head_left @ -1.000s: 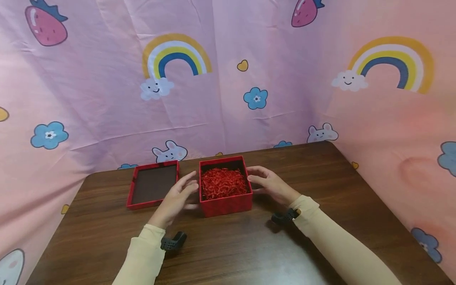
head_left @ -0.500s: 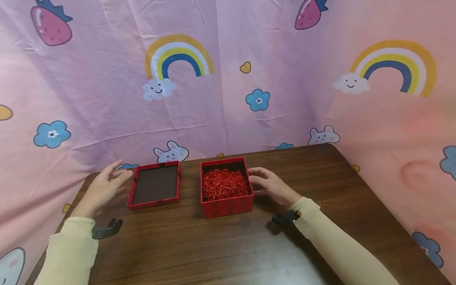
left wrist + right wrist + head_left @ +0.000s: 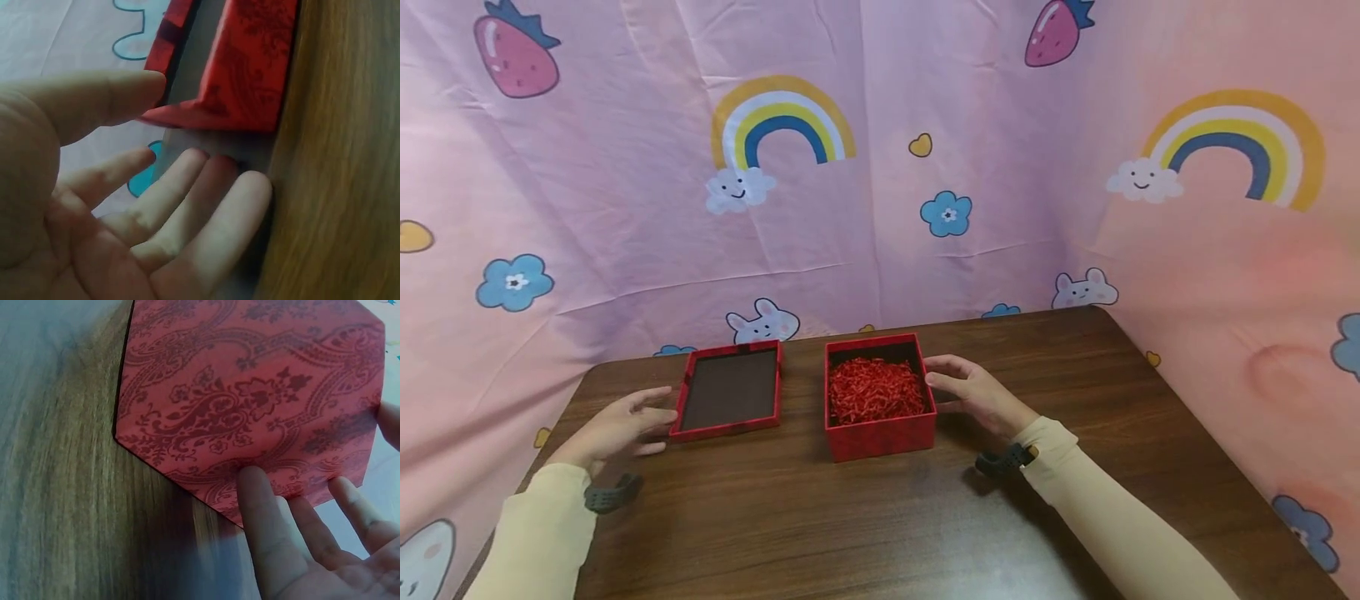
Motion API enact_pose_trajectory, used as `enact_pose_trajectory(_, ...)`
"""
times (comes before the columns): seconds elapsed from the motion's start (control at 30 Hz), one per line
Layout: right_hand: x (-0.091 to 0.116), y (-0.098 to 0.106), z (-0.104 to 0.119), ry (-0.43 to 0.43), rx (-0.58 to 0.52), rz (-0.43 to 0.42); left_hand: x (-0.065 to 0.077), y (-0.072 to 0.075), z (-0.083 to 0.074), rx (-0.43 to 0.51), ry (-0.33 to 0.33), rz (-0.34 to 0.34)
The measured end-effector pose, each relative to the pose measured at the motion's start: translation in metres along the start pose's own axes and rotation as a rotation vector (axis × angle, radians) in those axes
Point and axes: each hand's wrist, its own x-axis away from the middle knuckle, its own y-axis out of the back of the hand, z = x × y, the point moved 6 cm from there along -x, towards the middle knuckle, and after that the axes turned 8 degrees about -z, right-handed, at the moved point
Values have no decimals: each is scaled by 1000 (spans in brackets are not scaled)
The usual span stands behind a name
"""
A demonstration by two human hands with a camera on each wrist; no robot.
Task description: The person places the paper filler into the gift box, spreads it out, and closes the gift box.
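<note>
A square red gift box (image 3: 882,439) with a dark patterned print stands in the middle of the table, full of red shredded paper (image 3: 876,390). Its shallow red lid (image 3: 726,431) lies to the left, dark inside facing up. My left hand (image 3: 623,427) is just left of the lid, fingers spread and relaxed around its near-left corner; the left wrist view has the thumb level with the lid's edge and the other fingers below it. My right hand (image 3: 976,393) rests its fingertips on the box's right wall, and the right wrist view shows the fingers fairly straight against the print.
The brown wooden table (image 3: 820,533) reaches back to a pink and lilac curtain (image 3: 887,250) printed with rainbows, flowers and rabbits. Dark bands (image 3: 612,496) with camera mounts sit at both wrists, over cream sleeves.
My left hand has left the box's left side, swung out past the lid, then come down beside the lid's left edge. My right hand stays at the box, and both box parts keep their places.
</note>
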Motion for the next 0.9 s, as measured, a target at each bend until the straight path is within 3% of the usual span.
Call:
enact_pose_trajectory(0.33, 1, 1, 0, -10, -5, 7, -11, -12, -2, 74, 58, -11)
enact_pose_trajectory(0.47, 1, 1, 0, -18, -1, 5, -11, -11, -4, 53, 63, -18)
enact_pose_trajectory(0.9, 0, 1, -1, -9, -1, 12, -10, -5, -42, 13, 13, -54)
